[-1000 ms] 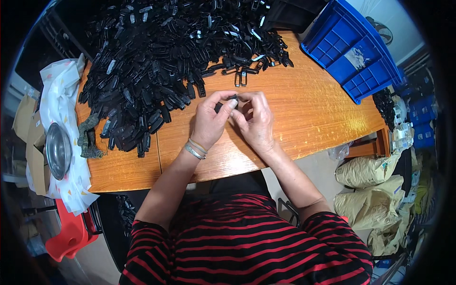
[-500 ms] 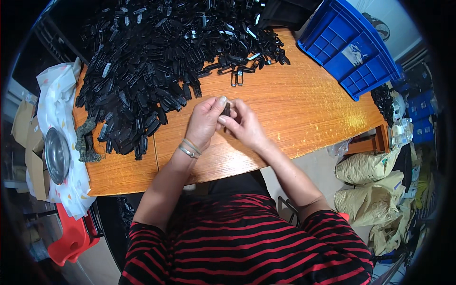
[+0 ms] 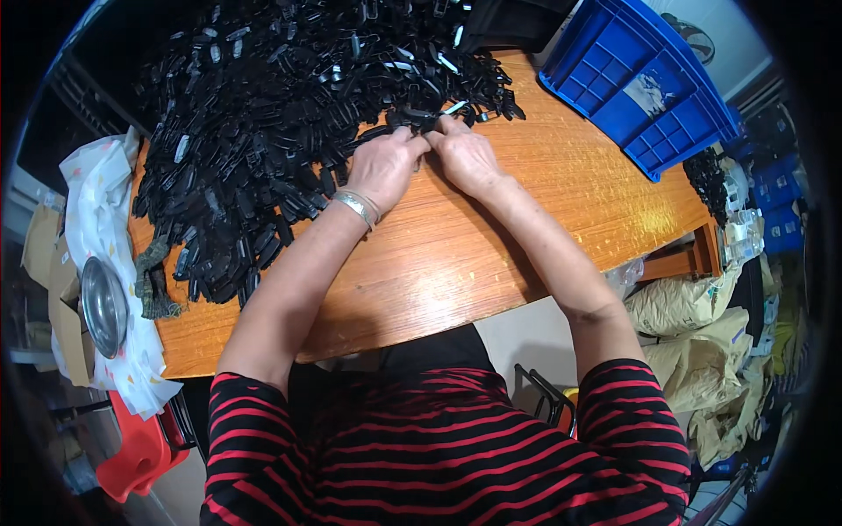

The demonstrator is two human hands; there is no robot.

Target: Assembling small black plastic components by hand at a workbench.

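Observation:
A large heap of small black plastic pieces, some like buckles or clips, covers the far left of the wooden table. Both my hands reach to the heap's right front edge, their fingertips almost meeting. My left hand, with a band at the wrist, has its fingers bent inward against the dark pieces. Beside it, my right hand is curled, thumb side toward the left. The fingertips are partly hidden, so whatever lies between them does not show. A few pale strips stick out among the pieces just beyond.
A blue plastic crate stands tilted at the far right of the table. At the left edge lie a dark mesh cloth, white plastic sheeting and an oval metal dish. Brown sacks sit right of the table, a red stool lower left.
Both hands have moved away from me, from the table's middle to the heap's edge. The small dark piece held between them earlier is no longer visible in the fingers.

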